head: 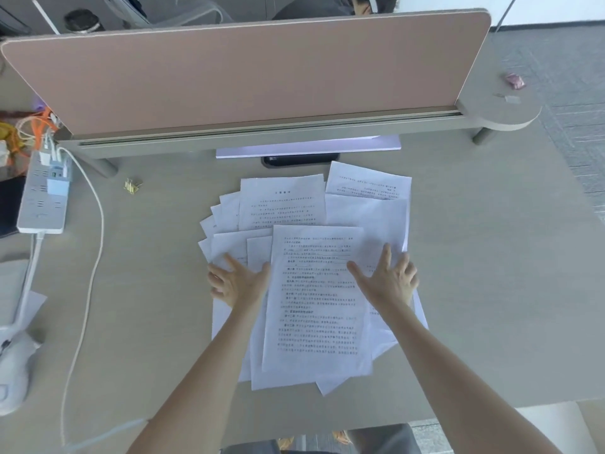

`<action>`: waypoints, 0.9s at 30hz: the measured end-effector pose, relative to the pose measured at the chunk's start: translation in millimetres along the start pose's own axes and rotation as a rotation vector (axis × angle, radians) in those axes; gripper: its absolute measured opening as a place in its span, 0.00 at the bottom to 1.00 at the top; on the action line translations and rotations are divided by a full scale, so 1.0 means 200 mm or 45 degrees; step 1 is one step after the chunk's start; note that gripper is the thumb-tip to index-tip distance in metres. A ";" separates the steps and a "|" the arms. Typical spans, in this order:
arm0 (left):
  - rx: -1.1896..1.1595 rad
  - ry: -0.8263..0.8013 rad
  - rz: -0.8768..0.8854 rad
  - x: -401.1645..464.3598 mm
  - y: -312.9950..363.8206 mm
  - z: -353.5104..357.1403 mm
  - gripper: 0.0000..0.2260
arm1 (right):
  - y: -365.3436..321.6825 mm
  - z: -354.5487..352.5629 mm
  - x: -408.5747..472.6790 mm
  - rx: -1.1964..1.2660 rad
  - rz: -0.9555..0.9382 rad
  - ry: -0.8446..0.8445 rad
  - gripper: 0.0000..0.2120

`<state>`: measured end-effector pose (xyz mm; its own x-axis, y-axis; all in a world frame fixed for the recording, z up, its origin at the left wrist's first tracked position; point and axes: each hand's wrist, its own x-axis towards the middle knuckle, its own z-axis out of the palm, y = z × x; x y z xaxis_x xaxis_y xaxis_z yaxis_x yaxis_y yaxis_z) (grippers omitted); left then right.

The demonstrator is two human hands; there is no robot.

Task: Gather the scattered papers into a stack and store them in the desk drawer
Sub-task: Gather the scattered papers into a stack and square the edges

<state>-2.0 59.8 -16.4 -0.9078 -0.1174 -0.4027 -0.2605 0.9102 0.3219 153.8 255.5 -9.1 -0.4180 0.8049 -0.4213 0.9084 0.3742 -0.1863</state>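
Observation:
Several white printed papers (pixel 314 299) lie overlapped and fanned out in the middle of the beige desk (pixel 491 290). One sheet (pixel 368 181) sits apart at the far right, angled. My left hand (pixel 237 281) rests flat on the left side of the pile, fingers spread. On the right side of the pile my right hand (pixel 388 280) also lies flat with fingers apart. Neither hand grips a sheet. No drawer is in view.
A pink partition panel (pixel 245 77) stands along the back on a raised shelf. At the left lie a power strip (pixel 44 198) with plugs, a white cable (pixel 88 290) and gold binder clips (pixel 132 186). A white stack (pixel 307 147) sits under the shelf.

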 end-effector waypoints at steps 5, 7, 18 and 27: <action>-0.131 -0.024 0.017 0.02 0.05 -0.02 0.40 | 0.00 -0.04 0.02 0.217 -0.043 0.097 0.45; -0.140 -0.013 -0.059 0.04 0.01 -0.06 0.41 | 0.04 -0.06 0.04 0.325 0.027 0.102 0.44; 0.457 -0.246 0.259 -0.13 -0.07 -0.05 0.70 | 0.08 -0.04 -0.02 0.684 0.112 -0.085 0.45; 0.023 -0.059 0.014 -0.04 0.02 -0.05 0.58 | 0.04 -0.11 -0.05 0.980 0.185 -0.156 0.25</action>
<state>1.2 60.3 -3.6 -0.8941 -0.0892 -0.4389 -0.2442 0.9185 0.3109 165.1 260.5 13.5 -0.3318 0.7482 -0.5746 0.7226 -0.1900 -0.6646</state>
